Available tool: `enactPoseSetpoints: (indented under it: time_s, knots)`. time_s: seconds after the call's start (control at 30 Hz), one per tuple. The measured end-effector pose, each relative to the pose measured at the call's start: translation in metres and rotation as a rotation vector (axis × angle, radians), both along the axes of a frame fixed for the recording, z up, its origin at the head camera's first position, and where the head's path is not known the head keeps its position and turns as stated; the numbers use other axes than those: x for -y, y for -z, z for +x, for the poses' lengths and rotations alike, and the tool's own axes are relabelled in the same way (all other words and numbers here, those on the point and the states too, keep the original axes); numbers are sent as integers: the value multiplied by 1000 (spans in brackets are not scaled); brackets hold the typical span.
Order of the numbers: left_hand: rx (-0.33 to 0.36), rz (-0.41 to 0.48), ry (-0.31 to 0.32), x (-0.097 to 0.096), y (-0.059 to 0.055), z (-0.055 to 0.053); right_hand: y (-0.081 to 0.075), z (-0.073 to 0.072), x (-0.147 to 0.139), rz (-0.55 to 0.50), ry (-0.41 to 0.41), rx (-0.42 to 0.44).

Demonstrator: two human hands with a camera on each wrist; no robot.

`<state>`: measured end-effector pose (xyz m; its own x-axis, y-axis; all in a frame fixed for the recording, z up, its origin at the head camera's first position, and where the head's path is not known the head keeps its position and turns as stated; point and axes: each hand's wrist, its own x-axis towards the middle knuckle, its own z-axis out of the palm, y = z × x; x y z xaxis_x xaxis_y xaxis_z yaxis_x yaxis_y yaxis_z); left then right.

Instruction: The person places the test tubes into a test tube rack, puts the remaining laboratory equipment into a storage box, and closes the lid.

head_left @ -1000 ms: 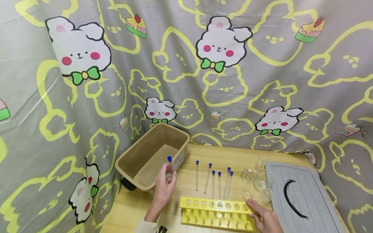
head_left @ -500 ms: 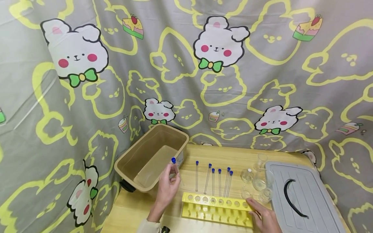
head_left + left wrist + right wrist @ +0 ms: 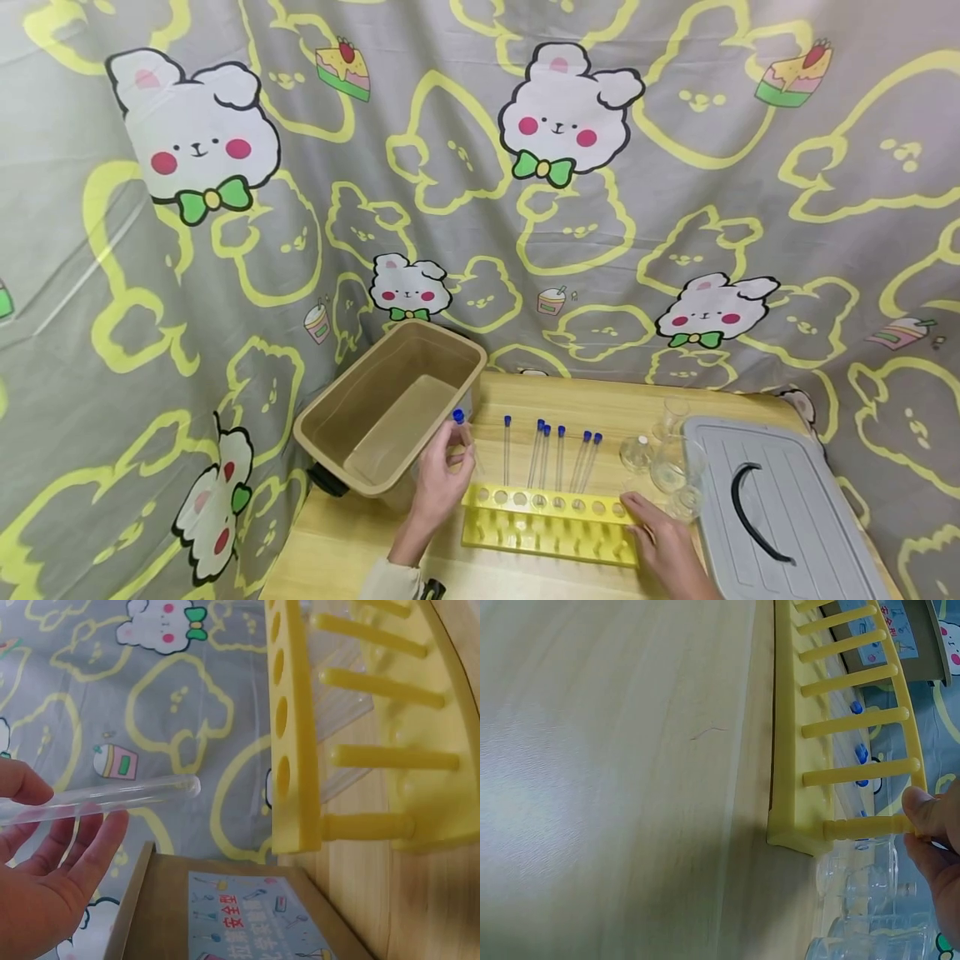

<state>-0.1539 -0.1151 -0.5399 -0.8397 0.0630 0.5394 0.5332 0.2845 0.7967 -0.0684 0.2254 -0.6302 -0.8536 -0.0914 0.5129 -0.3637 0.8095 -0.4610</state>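
Observation:
In the head view my left hand point(image 3: 442, 475) pinches a clear test tube with a blue stopper point(image 3: 458, 415), held above the table at the left end of a yellow test tube rack point(image 3: 547, 542). The left wrist view shows the tube point(image 3: 142, 796) tilted, its rounded end pointing toward the rack's holes. My right hand point(image 3: 663, 537) grips the rack's right end; in the right wrist view its thumb and a finger pinch the top bar's corner. Behind the rack, several stoppered test tubes point(image 3: 507, 454) lie on the table, their lower ends partly hidden by it.
A brown plastic bin point(image 3: 360, 467) stands at the left, beside my left hand. Clear glass flasks and vessels point(image 3: 667, 475) are grouped at the right, near a grey lid point(image 3: 780, 517) with a black handle. A patterned curtain point(image 3: 480, 208) hangs behind the table point(image 3: 600, 387).
My right hand has slid the rack away from me and slightly left, and some lying tubes have shifted with it. My left hand has moved right with its test tube.

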Motion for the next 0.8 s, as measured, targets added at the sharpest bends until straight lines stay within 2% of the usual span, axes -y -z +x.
enactPoseSetpoints:
  time_s: [0.1, 0.13, 0.23, 0.33, 0.43, 0.53, 0.8]
  knots:
    - [8, -4, 32, -1, 0, 0, 2, -4, 1, 2, 9, -25]
    - [14, -10, 43, -1, 3, -2, 2, -6, 2, 0, 13, -33]
    - [12, -35, 50, -3, 2, -1, 3, -10, 4, -8, 16, -52]
    - [-3, -47, 39, -4, 3, -2, 5, -14, 5, -19, 11, -58]
    - [-4, -50, 28, -2, 6, -2, 6, -17, 5, -44, 11, -30]
    - [16, -47, 23, 0, 10, -3, 4, -20, 5, -66, 12, -7]
    - [79, -32, -8, 5, 17, -8, 2, -27, 4, -60, 27, -10]
